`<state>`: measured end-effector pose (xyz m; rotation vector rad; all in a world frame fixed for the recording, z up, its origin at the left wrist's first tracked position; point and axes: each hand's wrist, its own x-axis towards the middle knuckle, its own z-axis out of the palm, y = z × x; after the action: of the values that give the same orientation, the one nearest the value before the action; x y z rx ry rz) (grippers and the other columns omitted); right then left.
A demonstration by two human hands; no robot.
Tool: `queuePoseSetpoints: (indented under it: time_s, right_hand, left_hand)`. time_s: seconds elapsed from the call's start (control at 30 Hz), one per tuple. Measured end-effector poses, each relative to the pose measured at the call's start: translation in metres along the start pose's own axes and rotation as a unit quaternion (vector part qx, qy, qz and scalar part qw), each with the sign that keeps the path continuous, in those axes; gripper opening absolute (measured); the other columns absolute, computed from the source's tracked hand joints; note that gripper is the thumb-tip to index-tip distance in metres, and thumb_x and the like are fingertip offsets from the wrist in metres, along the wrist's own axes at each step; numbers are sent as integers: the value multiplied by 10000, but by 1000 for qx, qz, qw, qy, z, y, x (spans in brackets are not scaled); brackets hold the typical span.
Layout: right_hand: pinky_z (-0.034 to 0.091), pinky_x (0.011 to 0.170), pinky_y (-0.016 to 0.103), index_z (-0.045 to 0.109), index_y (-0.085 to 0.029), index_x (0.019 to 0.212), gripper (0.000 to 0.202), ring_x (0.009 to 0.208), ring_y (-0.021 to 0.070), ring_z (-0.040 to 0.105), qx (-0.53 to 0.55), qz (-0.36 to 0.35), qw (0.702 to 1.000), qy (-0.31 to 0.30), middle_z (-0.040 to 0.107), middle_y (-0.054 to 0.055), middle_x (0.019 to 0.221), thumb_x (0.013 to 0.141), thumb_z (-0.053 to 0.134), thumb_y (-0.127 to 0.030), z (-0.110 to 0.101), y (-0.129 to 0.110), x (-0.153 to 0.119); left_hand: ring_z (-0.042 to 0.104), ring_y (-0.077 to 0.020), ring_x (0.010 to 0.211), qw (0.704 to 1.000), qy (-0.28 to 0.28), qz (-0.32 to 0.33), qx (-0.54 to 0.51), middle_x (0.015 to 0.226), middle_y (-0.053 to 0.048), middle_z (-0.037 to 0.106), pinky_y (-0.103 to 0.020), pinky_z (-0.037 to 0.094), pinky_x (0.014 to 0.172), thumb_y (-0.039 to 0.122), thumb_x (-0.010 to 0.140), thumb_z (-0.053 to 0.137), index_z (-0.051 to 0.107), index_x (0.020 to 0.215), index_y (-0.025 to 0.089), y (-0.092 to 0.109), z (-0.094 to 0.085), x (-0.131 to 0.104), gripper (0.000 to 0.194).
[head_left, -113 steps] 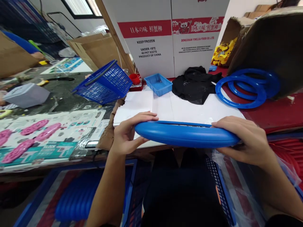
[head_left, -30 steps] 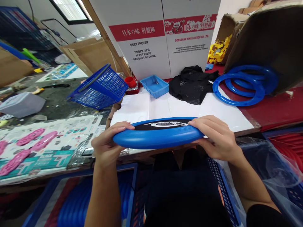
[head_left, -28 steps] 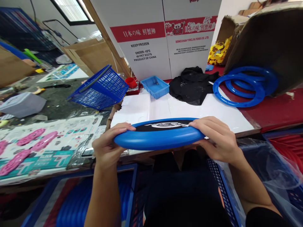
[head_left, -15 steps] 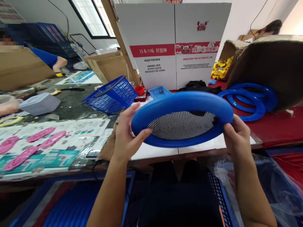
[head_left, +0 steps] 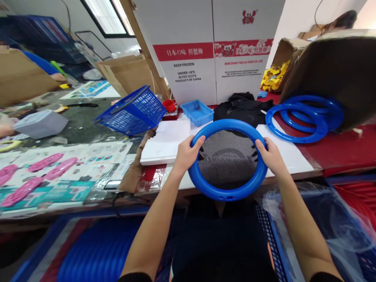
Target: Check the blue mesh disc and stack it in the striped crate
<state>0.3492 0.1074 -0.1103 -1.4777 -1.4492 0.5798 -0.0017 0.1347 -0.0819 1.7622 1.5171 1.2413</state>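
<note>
**Blue disc turned to face the camera, held by both hands**

Half a second earlier the blue disc (head_left: 228, 160) was raised and tilted, so that its mesh showed from below. One second earlier it lay almost flat, with a black printed face on top. Now it stood lower and nearly upright, its round black mesh turned fully toward the camera, above the front edge of the tabletop (head_left: 296, 158).

The left hand (head_left: 185, 153) was closed on the left side of the blue rim, thumb on the near face and the other fingers hidden behind the rim. The right hand (head_left: 270, 156) was closed on the right side of the rim in the same manner. The disc was between the two hands and both touched it.

Behind the disc lay a black cloth (head_left: 241, 109) and a small blue tray (head_left: 197, 112). Several blue rings (head_left: 296, 121) lay well apart to the right, on the red surface. A blue basket (head_left: 132, 111) stood tilted to the left.
</note>
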Motion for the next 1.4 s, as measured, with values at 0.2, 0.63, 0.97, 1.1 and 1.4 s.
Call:
queuePoseSetpoints:
  time_s: [0.2,0.63,0.97,1.1,1.4]
  right_hand:
    - [429,808,371,649,-237,900,612,881,240,630,-78,50,995,-32,731,55,908,1029,504,-817,20,18,5]
    - [417,777,399,608,-249,839,594,814,242,602,-144,92,984,-58,716,84,862,1033,502,-800,26,17,7]
    - [433,755,383,652,-252,919,556,794,233,584,-123,31,992,-19,703,58,842,1039,534,-782,23,15,-7]
    - [517,831,382,696,-245,1127,504,910,246,655,-52,0,999,-17,754,44,964,1044,582,-729,2,20,-36]
    - [566,978,459,756,-254,1223,349,1105,312,753,-90,-233,968,22,806,121,1169,1095,579,-526,-24,-42,-105]
  left_hand:
    - [610,-222,796,993,-62,-103,9,837,-56,743,-337,441,750,803,991,601,755,882,178,-33,18,1,653]
    - [621,-251,787,982,-71,-169,56,841,-114,757,-403,432,790,824,951,617,693,765,219,-37,20,-3,637]
    - [539,-202,695,994,-26,-108,12,710,-58,652,-355,369,662,725,991,664,617,716,234,-30,15,-21,564]
    - [568,-176,725,998,-10,-55,-26,759,-14,651,-314,451,673,671,1027,672,660,838,219,-12,0,-56,490]
    - [785,-201,779,942,-51,299,143,921,-63,833,-292,606,704,653,1023,749,768,1152,183,44,-9,-129,488]
